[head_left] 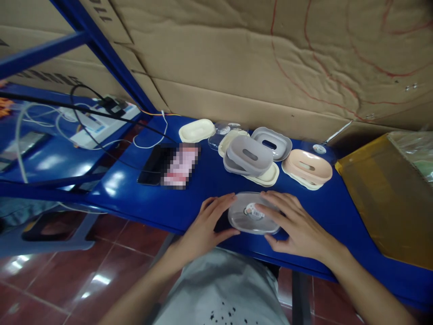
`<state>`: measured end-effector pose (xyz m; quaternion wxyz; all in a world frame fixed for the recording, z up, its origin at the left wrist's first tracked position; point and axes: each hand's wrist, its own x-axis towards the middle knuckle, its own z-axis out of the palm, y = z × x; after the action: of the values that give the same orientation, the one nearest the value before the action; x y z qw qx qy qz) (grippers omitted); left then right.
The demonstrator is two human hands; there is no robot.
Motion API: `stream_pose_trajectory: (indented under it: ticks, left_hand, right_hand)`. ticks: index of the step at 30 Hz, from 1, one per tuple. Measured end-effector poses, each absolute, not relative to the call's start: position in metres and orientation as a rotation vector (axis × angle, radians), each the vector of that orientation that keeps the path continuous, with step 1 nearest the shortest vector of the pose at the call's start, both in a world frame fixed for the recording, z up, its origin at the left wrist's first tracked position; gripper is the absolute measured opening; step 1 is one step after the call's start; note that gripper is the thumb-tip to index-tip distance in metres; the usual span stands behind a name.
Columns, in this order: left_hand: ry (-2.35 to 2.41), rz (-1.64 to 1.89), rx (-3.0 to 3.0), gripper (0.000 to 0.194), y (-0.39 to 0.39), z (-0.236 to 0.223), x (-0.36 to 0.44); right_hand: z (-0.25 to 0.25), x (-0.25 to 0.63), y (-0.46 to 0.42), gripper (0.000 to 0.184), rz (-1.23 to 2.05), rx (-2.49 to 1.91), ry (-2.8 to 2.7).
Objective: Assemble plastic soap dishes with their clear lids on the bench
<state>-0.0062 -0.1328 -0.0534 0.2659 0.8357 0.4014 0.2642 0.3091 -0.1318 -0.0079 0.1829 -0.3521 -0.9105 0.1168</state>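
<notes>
At lower centre of the frame, your left hand and right hand held the grey box by its ends, fingers half-curled. Its clear lid looked already on; at centre right, grey trays and a peach tray lay uncovered.
</notes>
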Motion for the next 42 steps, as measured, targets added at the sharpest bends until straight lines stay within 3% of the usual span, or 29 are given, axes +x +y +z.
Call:
stream_pose_trajectory:
  ticks: [30, 42]
  left_hand:
    - [1.065, 0.615, 2.392, 0.08, -0.134, -0.05, -0.003]
    - [1.058, 0.584, 2.35, 0.078, -0.135, -0.049, -0.003]
  right_hand:
    - [-0.004, 0.31, -0.13, 0.058, 0.355, -0.971, -2.551]
    - [0.001, 0.321, -0.129, 0.057, 0.223, -0.893, -2.443]
